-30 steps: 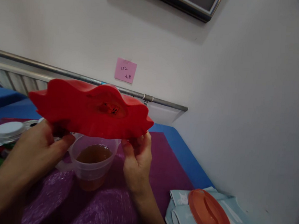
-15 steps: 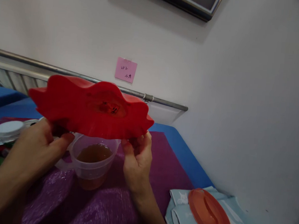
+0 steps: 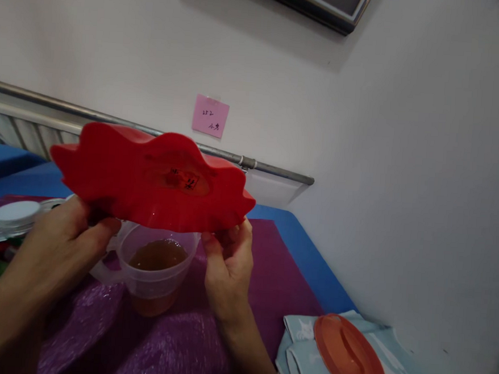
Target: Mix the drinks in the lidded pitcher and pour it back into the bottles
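Fingers (image 3: 214, 254) on red dish (image 3: 122, 181), lwr edge

Between left hand (image 3: 73, 234) and right hand (image 3: 229, 265) I see the dish (image 3: 147, 188), the jug (image 3: 157, 281) lower down. Left of the left hand is a jar (image 3: 16, 213); right of the right hand, a lid (image 3: 351, 356) on a cloth (image 3: 303, 364).

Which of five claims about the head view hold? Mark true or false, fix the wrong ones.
1. Left hand and right hand both hold the red wavy-edged piece. True.
2. The translucent cup has a handle toward the picture's left. True.
3. The translucent cup is empty. False: brown liquid is in it.
4. The orange disc lies on the light-blue cloth. True.
5. The pink note lies on the light-blue cloth. False: it's on the wall.
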### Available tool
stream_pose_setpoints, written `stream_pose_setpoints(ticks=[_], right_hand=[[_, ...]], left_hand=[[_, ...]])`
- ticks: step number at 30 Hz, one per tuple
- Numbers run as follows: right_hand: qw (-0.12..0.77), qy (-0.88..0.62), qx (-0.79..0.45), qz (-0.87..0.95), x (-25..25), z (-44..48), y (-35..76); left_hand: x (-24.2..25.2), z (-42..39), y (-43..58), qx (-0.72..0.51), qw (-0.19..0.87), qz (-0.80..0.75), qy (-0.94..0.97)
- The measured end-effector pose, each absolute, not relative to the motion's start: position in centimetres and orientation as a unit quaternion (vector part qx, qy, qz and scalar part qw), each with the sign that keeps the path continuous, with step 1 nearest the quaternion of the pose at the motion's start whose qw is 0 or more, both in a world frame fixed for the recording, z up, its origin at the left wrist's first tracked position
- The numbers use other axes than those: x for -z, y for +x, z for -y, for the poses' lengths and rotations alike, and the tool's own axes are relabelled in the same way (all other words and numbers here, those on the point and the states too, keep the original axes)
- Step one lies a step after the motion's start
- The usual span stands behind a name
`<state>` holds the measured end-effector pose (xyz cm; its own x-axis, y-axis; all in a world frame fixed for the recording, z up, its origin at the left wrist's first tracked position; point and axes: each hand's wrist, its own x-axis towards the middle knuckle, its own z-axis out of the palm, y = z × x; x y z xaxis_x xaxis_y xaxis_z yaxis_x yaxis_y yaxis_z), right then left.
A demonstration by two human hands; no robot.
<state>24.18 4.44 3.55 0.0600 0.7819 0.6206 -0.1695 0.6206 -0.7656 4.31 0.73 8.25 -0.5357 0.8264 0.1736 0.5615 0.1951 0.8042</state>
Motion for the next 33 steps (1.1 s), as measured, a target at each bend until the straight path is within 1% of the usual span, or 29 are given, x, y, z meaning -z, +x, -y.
stream_pose_setpoints(ticks=[3, 6, 12, 16, 20, 25, 29, 33], right_hand=[[0.680, -0.258, -0.349, 0.591, -3.49, -4.43, 24.14], [0.679, -0.258, -0.352, 0.590, -3.57, -4.37, 24.12], [0.682, -0.260, -0.350, 0.587, -3.74, -4.37, 24.19], [0.680, -0.263, -0.348, 0.589, -3.76, -4.33, 24.22], [0.683, -0.260, -0.345, 0.589, -3.70, -4.32, 24.20], [0.684, -0.263, -0.341, 0.589, -3.77, -4.28, 24.25], [0.683, -0.262, -0.337, 0.593, -3.93, -4.15, 24.32], [0.684, -0.261, -0.333, 0.594, -3.93, -4.11, 24.30]], left_hand=[[-8.24, -0.75, 4.27, -0.427, 0.152, -0.765, 0.457], [-8.28, -0.63, 4.29, -0.412, 0.127, -0.773, 0.465], [-8.44, -0.68, 4.41, -0.409, 0.117, -0.768, 0.479], [-8.43, -0.75, 4.26, -0.414, 0.128, -0.766, 0.475], [-8.29, -0.61, 4.06, -0.409, 0.105, -0.773, 0.473], [-7.99, -0.65, 4.00, -0.464, 0.142, -0.732, 0.478], [-7.92, -0.69, 4.05, -0.452, 0.144, -0.745, 0.468], [-8.03, -0.62, 4.26, -0.437, 0.110, -0.755, 0.476]])
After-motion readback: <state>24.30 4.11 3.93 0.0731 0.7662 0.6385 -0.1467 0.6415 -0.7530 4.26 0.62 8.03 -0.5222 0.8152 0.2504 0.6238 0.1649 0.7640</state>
